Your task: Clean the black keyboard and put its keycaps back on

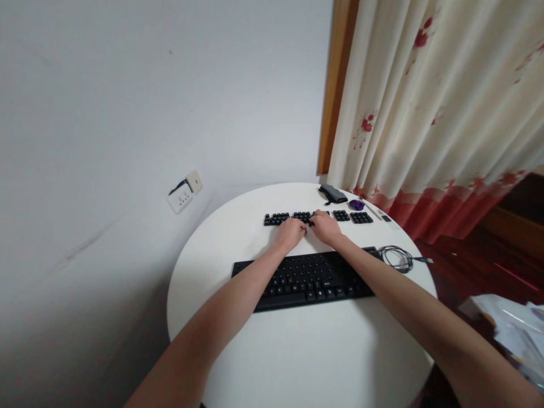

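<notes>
Beyond the black keyboard (314, 277), both my hands are close together over rows of loose black keycaps. My left hand (291, 232) has its fingers drawn together just in front of the middle group of keycaps (301, 216); what it pinches, if anything, is too small to make out. Close on its right, my right hand (325, 226) is closed, and a small black keycap (311, 224) shows at its fingertips. The left group of keycaps (276, 219) lies beyond my left hand. My forearms cross over the keyboard and hide parts of it.
Right of my hands lie two more keycap groups (340, 215). A grey pouch (333, 194), a purple item (356, 204) and a coiled cable (397, 258) are on the round white table (306, 351). A wall with a socket (180, 198) stands left, a curtain (408, 113) right.
</notes>
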Available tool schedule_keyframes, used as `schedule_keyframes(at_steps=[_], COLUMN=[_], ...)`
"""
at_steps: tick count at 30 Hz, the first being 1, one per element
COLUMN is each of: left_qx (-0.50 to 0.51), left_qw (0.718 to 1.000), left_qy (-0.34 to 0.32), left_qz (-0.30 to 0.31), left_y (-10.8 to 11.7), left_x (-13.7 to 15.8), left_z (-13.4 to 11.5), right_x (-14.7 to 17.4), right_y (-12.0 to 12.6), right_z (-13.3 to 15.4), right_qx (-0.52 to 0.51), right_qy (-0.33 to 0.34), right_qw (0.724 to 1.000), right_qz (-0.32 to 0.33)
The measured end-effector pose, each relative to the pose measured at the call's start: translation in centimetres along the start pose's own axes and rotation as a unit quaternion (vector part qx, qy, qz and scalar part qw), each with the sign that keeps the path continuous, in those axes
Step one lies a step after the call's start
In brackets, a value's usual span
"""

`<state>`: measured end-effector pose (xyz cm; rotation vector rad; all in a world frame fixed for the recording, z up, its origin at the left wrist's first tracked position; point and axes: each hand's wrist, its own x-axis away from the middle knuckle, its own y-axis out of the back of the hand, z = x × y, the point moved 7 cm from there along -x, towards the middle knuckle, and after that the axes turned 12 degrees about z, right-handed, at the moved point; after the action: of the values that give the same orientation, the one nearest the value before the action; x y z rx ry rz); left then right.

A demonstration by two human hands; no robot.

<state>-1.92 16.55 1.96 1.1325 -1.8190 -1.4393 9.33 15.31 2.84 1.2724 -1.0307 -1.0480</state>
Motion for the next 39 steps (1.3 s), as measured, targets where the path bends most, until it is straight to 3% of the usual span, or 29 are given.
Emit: schedule_keyframes(at_steps=[16, 25, 31, 34, 39], left_qx=[0.017, 0.036, 0.058, 0.077, 0.118], left_qw=[1.000, 0.999, 0.998, 0.997, 0.992], left_qy=[0.008, 0.001, 0.002, -0.016, -0.047], left_qz=[0.010, 0.024, 0.024, 0.021, 0.003], left_y=[-0.1, -0.2, 0.0, 1.2, 5.5], left_x=[-0.2, -0.6, -0.4, -0.2, 1.5], left_z=[0.3, 0.3, -0.1, -0.9, -2.9], right_x=[-0.6, 6.0, 8.4, 8.2, 8.2], right_y=[-0.1, 1.3, 0.7, 0.7, 1.1], right_z=[0.6, 0.5, -0.1, -1.0, -2.0], right_qx=[0.000, -0.076, -0.232, -0.277, -0.304], right_qy=[0.053, 0.067, 0.093, 0.083, 0.068], right_qw=[0.999, 0.993, 0.960, 0.948, 0.939], right_qz=[0.004, -0.068, -0.125, -0.136, -0.145])
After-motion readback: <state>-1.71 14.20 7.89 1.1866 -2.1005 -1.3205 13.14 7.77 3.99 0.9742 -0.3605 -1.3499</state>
